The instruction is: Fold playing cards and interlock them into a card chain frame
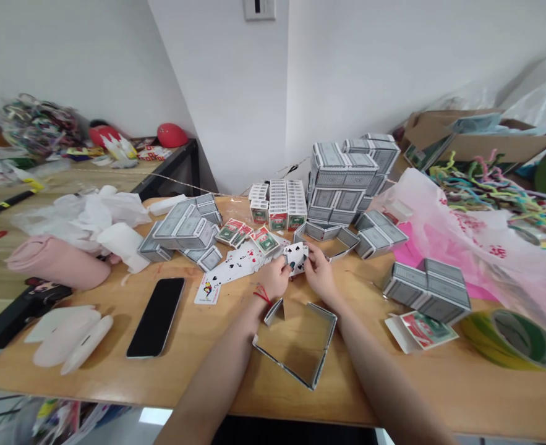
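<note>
Both my left hand and my right hand are closed on playing cards, gripping them by opposite sides. A spade face shows toward me; how many cards there are I cannot tell. Loose playing cards lie fanned on the table left of my hands, with a joker at the near end. A card box rests on the spread. Between my forearms lies an angular frame of folded cards. A second folded-card frame is just beyond my right hand.
Blocks built of cards stand at the left, at the back and at the right. Stacked card boxes are behind. A black phone lies left; an open card box and tape roll lie right.
</note>
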The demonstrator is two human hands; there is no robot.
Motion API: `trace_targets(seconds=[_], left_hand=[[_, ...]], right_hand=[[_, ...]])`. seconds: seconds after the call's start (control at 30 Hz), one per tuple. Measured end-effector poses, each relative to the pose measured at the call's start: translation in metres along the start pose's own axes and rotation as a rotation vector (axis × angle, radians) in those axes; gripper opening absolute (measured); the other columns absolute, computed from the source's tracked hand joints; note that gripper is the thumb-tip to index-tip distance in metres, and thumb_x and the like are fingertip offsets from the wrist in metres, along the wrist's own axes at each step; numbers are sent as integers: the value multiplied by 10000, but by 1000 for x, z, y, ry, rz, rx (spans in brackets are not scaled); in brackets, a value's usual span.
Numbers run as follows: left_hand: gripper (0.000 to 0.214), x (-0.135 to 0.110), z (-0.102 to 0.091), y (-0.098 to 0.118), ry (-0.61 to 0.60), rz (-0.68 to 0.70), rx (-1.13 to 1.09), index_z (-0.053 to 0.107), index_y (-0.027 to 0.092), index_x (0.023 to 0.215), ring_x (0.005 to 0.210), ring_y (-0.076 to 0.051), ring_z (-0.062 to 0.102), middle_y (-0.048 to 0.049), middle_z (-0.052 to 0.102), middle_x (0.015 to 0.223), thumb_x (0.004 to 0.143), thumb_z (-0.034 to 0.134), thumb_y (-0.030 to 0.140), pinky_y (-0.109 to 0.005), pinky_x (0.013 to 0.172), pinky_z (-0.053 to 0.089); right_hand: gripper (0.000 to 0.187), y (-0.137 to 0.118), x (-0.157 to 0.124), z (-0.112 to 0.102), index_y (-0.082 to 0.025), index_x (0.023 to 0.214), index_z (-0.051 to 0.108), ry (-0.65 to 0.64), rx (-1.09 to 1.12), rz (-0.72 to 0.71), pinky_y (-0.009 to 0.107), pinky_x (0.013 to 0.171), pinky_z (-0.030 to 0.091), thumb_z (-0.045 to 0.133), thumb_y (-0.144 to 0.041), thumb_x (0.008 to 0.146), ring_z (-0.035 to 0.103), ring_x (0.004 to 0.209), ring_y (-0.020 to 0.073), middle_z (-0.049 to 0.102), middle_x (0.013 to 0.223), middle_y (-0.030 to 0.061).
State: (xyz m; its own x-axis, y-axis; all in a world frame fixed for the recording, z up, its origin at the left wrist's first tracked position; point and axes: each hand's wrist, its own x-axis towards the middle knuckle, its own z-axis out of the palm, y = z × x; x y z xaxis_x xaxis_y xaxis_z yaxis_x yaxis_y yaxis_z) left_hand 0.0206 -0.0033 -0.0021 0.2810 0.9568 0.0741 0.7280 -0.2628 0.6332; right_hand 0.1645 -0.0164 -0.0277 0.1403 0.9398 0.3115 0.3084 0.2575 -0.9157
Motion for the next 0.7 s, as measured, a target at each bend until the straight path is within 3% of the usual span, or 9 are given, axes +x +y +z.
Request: trace_targets(seconds=[0.23, 0.37, 0.53, 0.7], left_hand=[[144, -1, 1, 0, 15, 47, -5, 526, 185, 794, 569, -129, 553, -1, 611, 607, 834, 397, 234, -227, 518, 312], [195, -1, 2, 0, 51, 33, -30, 511, 185, 792, 550, -126, 553, 11, 585, 543, 867, 338, 235, -229, 516, 308], [229, 0, 3, -2, 177, 4, 122, 531, 176, 777, 611, -145, 549, -27, 587, 638, 867, 336, 255, -240, 516, 282], [247, -1, 4, -3, 211, 37, 230, 546, 171, 784, 620, -150, 546, -38, 587, 652, 868, 332, 262, -247, 528, 280]], right_hand=[[362, -5, 1, -1, -184, 1122, 433, -2, 46, 58, 280, 631, 481, 417, -210, 761, 590, 735, 152, 626, 880, 53], [287, -5, 3, -1, -192, 1027, 434, -20, 188, 120, 284, 610, 488, 455, -261, 750, 602, 675, 150, 635, 779, 31], [247, -6, 3, -1, -196, 934, 428, -80, 321, 161, 257, 556, 470, 510, -314, 732, 589, 572, 131, 618, 650, -12], [256, -4, 2, 1, -199, 902, 413, -91, 363, 203, 273, 574, 478, 537, -326, 718, 602, 560, 133, 626, 645, -18]])
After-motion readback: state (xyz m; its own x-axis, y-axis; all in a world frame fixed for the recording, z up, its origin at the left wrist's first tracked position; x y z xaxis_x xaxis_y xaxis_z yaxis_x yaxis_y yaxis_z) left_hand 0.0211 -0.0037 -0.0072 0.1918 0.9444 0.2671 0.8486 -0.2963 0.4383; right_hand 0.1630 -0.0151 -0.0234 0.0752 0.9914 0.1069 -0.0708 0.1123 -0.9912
